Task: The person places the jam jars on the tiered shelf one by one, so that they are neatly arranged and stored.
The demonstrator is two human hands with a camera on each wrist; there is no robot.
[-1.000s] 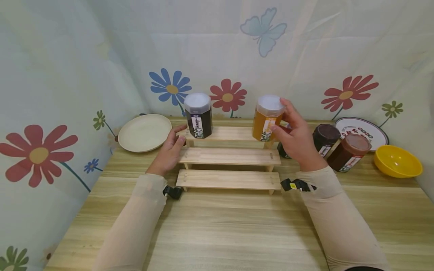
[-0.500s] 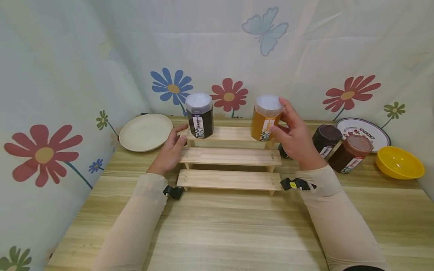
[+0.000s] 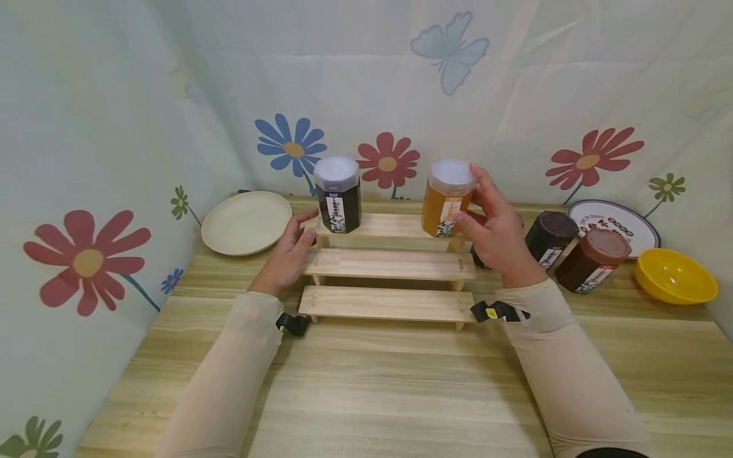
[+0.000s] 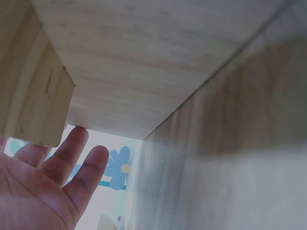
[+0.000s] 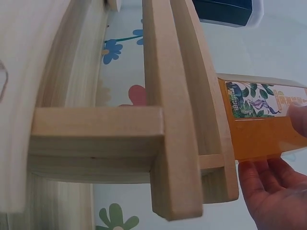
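Observation:
In the head view my right hand (image 3: 497,232) grips an orange jar (image 3: 445,210) with a white lid, thumb on its label side and fingers round the far side. The jar stands upright at the right end of the top step of a three-step wooden rack (image 3: 389,262); the right wrist view shows its base against that board. A dark jar (image 3: 338,203) with a white lid stands on the same step at the left. My left hand (image 3: 286,257) touches the rack's left end, its fingers (image 4: 88,167) fairly straight beside the wood.
Right of the rack are a dark jar (image 3: 550,235), a brown jar (image 3: 592,261), a patterned plate (image 3: 644,232) and a yellow bowl (image 3: 676,277). Another dark jar is mostly hidden behind my right hand. A cream plate (image 3: 246,222) lies at the left, before the flowered curtain (image 3: 366,83).
The orange jar and my right hand have shifted very slightly left along the top step. My left hand keeps its place at the rack. The head view has turned a little.

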